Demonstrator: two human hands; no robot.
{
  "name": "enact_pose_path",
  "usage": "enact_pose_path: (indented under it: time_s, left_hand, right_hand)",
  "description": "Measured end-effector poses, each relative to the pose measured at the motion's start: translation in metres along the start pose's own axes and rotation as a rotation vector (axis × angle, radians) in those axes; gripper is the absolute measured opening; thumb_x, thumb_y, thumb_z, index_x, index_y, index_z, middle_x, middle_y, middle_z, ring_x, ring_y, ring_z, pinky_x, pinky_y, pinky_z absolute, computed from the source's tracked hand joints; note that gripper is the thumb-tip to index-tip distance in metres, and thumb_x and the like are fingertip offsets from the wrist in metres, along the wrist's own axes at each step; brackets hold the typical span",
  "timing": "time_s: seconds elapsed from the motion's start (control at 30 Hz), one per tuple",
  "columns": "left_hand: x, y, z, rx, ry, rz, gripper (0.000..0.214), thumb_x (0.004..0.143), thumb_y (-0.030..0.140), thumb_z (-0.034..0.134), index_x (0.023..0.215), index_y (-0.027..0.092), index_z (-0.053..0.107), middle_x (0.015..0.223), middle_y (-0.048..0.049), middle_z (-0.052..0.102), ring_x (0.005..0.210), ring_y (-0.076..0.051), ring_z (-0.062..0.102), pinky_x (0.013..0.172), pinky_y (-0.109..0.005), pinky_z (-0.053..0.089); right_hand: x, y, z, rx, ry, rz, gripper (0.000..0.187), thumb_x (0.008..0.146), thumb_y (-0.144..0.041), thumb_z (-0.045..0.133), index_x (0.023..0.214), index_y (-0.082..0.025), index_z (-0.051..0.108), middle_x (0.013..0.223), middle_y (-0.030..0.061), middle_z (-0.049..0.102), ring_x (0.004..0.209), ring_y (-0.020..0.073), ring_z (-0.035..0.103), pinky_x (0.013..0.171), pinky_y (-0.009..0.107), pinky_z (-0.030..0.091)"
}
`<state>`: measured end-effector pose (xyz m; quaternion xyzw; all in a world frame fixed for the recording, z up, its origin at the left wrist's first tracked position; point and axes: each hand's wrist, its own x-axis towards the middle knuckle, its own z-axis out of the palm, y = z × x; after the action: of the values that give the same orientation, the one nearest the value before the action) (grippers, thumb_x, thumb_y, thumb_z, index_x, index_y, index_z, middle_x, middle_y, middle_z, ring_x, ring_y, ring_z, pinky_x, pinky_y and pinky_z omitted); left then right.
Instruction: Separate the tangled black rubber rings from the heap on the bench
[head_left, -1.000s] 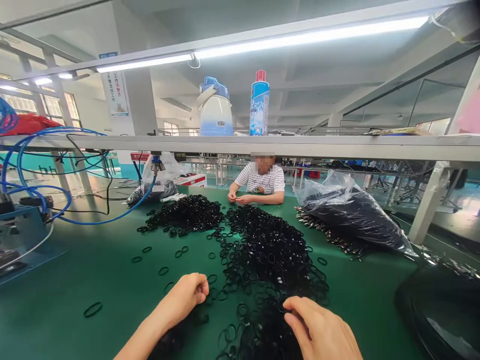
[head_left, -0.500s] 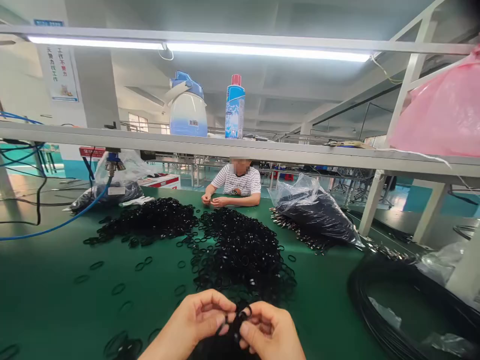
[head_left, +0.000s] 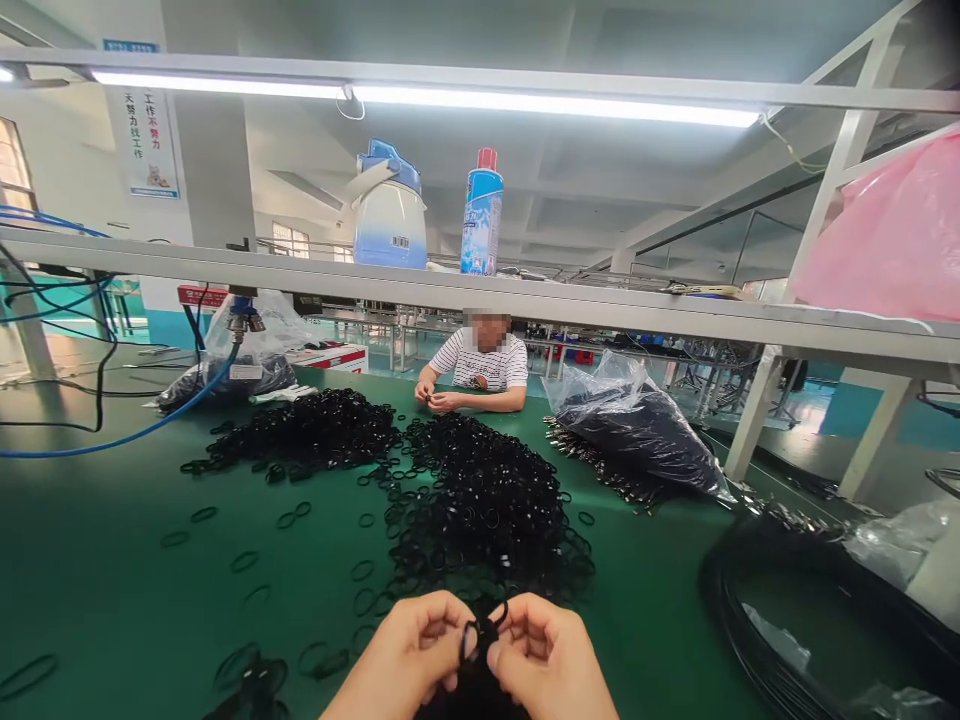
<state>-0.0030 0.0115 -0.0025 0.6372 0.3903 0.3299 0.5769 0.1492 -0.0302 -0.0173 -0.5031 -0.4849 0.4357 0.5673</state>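
My left hand [head_left: 415,652] and my right hand [head_left: 550,655] meet at the bottom centre, both pinched on a small bunch of black rubber rings [head_left: 480,625] held between the fingertips. Just beyond them a large heap of black rubber rings [head_left: 480,500] spreads over the green table [head_left: 135,560]. A second, flatter heap of rings [head_left: 307,432] lies further back on the left. Single rings are scattered around both heaps.
A person in a striped shirt [head_left: 484,365] works at the far side. A clear bag of dark parts [head_left: 641,425] lies right of the heap, another bag [head_left: 240,370] back left. A black coil [head_left: 810,610] sits at right. Blue hose [head_left: 112,440] crosses left; overhead shelf [head_left: 480,295] carries a jug and spray can.
My hands came together from apart on the ring pile and now pinch a bunch of rings between them. The view swung right and then slightly back.
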Motion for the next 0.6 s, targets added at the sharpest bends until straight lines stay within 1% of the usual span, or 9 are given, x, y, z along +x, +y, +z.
enact_pose_path:
  time_s: [0.07,0.13,0.27,0.33,0.43,0.53,0.6]
  left_hand:
    - [0.002,0.000,-0.001,-0.056,0.016,-0.036,0.022,0.068,0.036,0.067,0.068,0.015,0.063,0.054,0.0030,0.056,0.047,-0.009,0.045,0.038,-0.017,0.027]
    - [0.003,0.000,-0.001,-0.107,0.023,-0.051,0.021,0.069,0.036,0.065,0.068,0.015,0.061,0.057,0.0014,0.058,0.050,-0.010,0.049,0.038,-0.017,0.030]
    - [-0.001,-0.002,0.002,-0.154,-0.004,-0.033,0.024,0.071,0.038,0.064,0.069,0.014,0.062,0.056,-0.0004,0.061,0.052,-0.011,0.051,0.041,-0.017,0.036]
    - [-0.002,-0.002,0.004,-0.118,-0.016,-0.014,0.024,0.070,0.037,0.067,0.069,0.013,0.063,0.055,-0.0013,0.063,0.053,-0.012,0.053,0.042,-0.018,0.037]
    - [-0.004,0.002,0.001,-0.090,0.028,-0.018,0.021,0.068,0.033,0.068,0.066,0.013,0.063,0.055,-0.0010,0.063,0.053,-0.012,0.055,0.046,-0.019,0.039]
    - [-0.005,0.006,-0.004,-0.162,0.096,-0.026,0.021,0.068,0.035,0.067,0.065,0.015,0.060,0.054,0.0018,0.060,0.051,-0.011,0.053,0.047,-0.020,0.040]
    - [-0.005,0.008,-0.006,-0.225,0.121,-0.038,0.023,0.067,0.037,0.068,0.064,0.016,0.059,0.055,0.0023,0.060,0.051,-0.011,0.053,0.047,-0.020,0.041]
  right_hand:
    - [0.000,-0.004,-0.002,0.061,-0.023,0.052,0.016,0.058,-0.016,0.066,0.074,-0.013,0.067,0.051,-0.0051,0.051,0.045,0.0078,0.044,0.042,0.019,0.035]
    - [0.000,-0.006,-0.003,0.116,-0.049,0.083,0.020,0.058,-0.019,0.069,0.076,-0.012,0.067,0.051,-0.0048,0.051,0.044,0.0077,0.046,0.041,0.018,0.036]
    - [0.000,-0.003,-0.002,0.152,-0.080,0.104,0.030,0.058,-0.031,0.076,0.078,-0.010,0.068,0.053,-0.0004,0.059,0.044,0.0093,0.052,0.039,0.018,0.038]
    - [0.000,0.000,-0.001,0.142,-0.065,0.099,0.034,0.058,-0.037,0.077,0.078,-0.011,0.067,0.056,0.0017,0.062,0.046,0.0109,0.055,0.039,0.018,0.039]
    - [0.000,0.000,-0.003,0.134,-0.015,0.076,0.034,0.059,-0.041,0.077,0.072,-0.013,0.066,0.056,0.0018,0.062,0.048,0.0126,0.058,0.039,0.018,0.040]
    - [0.001,-0.005,-0.008,0.157,0.040,0.105,0.030,0.061,-0.039,0.075,0.069,-0.012,0.064,0.055,0.0014,0.061,0.045,0.0111,0.056,0.038,0.017,0.039]
    - [0.002,-0.008,-0.010,0.152,0.056,0.117,0.028,0.062,-0.037,0.073,0.068,-0.012,0.062,0.055,0.0014,0.061,0.044,0.0102,0.055,0.038,0.016,0.038]
